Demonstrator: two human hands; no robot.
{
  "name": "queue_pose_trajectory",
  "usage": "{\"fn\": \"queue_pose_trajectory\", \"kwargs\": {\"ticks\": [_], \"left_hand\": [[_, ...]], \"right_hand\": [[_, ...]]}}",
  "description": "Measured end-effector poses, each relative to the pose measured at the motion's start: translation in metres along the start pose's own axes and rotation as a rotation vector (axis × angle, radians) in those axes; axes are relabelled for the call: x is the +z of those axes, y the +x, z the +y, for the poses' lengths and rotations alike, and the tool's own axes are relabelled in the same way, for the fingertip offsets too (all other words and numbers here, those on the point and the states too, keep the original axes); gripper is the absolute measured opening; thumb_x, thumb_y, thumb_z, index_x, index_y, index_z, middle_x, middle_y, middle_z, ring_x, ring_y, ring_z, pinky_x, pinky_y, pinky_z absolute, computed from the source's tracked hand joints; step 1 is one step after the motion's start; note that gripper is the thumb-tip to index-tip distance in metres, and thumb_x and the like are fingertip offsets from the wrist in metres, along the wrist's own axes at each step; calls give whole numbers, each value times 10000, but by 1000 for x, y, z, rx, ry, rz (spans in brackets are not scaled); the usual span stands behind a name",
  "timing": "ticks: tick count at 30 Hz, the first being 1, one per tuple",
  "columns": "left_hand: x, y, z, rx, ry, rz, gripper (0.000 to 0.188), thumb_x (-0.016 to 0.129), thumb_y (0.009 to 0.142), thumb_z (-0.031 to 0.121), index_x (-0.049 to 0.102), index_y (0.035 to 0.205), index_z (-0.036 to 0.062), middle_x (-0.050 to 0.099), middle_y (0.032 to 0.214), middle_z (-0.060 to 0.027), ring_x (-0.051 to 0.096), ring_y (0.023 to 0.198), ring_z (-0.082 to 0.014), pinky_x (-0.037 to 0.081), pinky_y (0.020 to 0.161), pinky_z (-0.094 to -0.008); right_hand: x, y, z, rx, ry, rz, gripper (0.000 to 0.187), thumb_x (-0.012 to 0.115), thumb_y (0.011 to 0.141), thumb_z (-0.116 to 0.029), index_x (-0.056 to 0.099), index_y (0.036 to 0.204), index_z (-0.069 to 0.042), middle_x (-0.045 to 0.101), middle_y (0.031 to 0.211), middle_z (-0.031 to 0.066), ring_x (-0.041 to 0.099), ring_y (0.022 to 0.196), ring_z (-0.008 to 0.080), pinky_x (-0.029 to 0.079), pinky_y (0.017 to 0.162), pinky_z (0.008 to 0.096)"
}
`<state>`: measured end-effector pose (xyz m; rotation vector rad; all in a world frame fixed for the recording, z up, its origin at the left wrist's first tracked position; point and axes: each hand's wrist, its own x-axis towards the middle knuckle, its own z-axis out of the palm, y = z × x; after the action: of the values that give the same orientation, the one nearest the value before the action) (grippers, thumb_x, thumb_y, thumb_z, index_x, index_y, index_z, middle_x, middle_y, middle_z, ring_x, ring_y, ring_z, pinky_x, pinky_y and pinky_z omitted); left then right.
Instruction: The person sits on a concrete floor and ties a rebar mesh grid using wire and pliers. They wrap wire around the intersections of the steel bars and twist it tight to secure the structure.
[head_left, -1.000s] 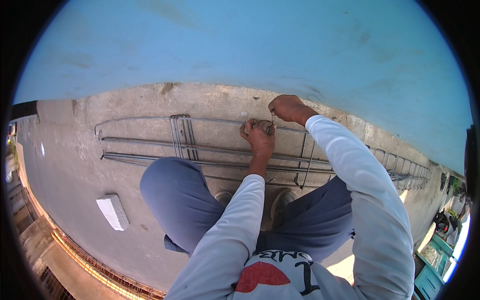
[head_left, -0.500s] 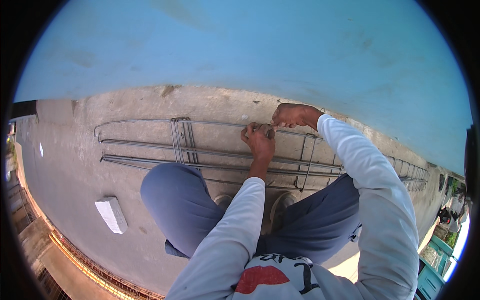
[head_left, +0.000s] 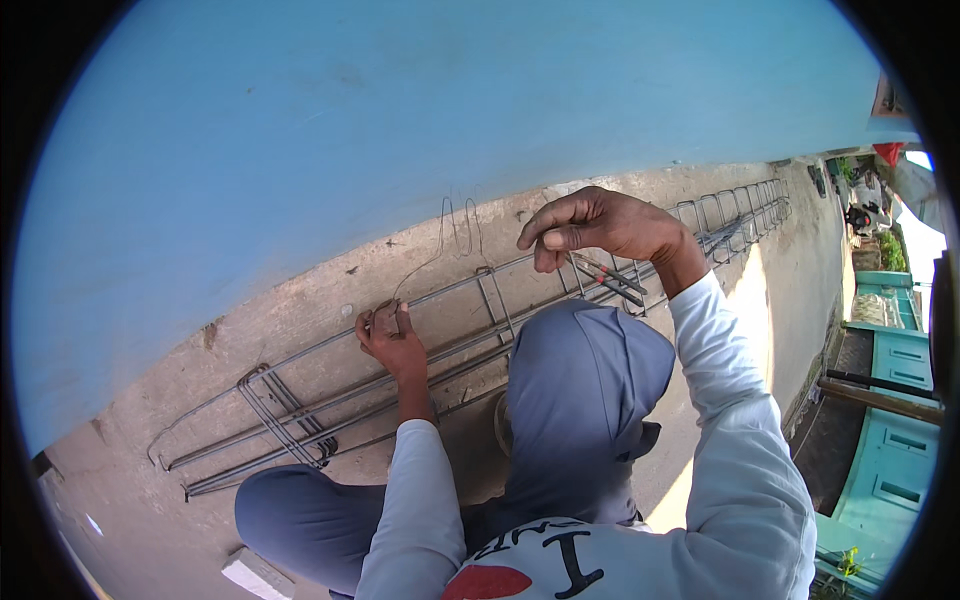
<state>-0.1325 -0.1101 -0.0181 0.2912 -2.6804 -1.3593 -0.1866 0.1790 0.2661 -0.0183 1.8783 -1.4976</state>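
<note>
A long cage of steel reinforcing bars (head_left: 350, 402) lies across the ground in front of my knees. My left hand (head_left: 395, 345) is closed at its far bar, pinching a thin binding wire (head_left: 420, 265). From those fingers the wire runs upward and bends into loose loops near the blue wall. My right hand (head_left: 615, 228) is raised over the cage further right, fingers curled but apart, with nothing visible in them. Just below it, a pair of pincers (head_left: 615, 280) with dark handles and red marks rests on the bars. Several bent stirrups (head_left: 285, 415) are bunched at the cage's left end.
A blue wall (head_left: 350, 120) rises along the far side. The cage's stirrups (head_left: 740, 215) continue far to the right. A white block (head_left: 255, 575) lies on the ground at lower left. Teal panels (head_left: 895, 390) and a wooden pole (head_left: 880, 398) are at the right.
The view has turned to the right. My right hand has parted from my left and moved rightward, its fingers loosening. My left hand stays at the far bar, and the looped wire now shows.
</note>
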Motion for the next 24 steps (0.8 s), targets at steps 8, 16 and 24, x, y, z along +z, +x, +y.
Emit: {"fn": "queue_pose_trajectory", "kwargs": {"ticks": [8, 16, 24], "left_hand": [[13, -7, -18, 130, -67, 40, 168, 730, 929, 169, 703, 1049, 54, 628, 1294, -118, 413, 1341, -315, 368, 1095, -489], [1, -23, 23, 49, 33, 297, 330, 699, 953, 259, 638, 1217, 70, 571, 1364, -181, 431, 1340, -345, 294, 1105, -532], [-3, -62, 30, -407, 152, -149, 308, 530, 1050, 316, 655, 1158, 56, 702, 786, -119, 655, 793, -298, 356, 999, -435]], "right_hand": [[-7, -102, 276, 567, -824, 789, 791, 858, 756, -267, 507, 1460, -177, 554, 1368, 177, 499, 1296, 416, 421, 1065, 478], [-10, -109, 322, 391, -857, 670, 429, 571, 897, -20, 569, 1315, -120, 646, 1016, 191, 646, 942, 392, 523, 820, 491], [11, -129, 234, 620, -8, 519, 391, 607, 937, -104, 582, 1327, -94, 650, 965, 166, 604, 886, 348, 496, 832, 454]]}}
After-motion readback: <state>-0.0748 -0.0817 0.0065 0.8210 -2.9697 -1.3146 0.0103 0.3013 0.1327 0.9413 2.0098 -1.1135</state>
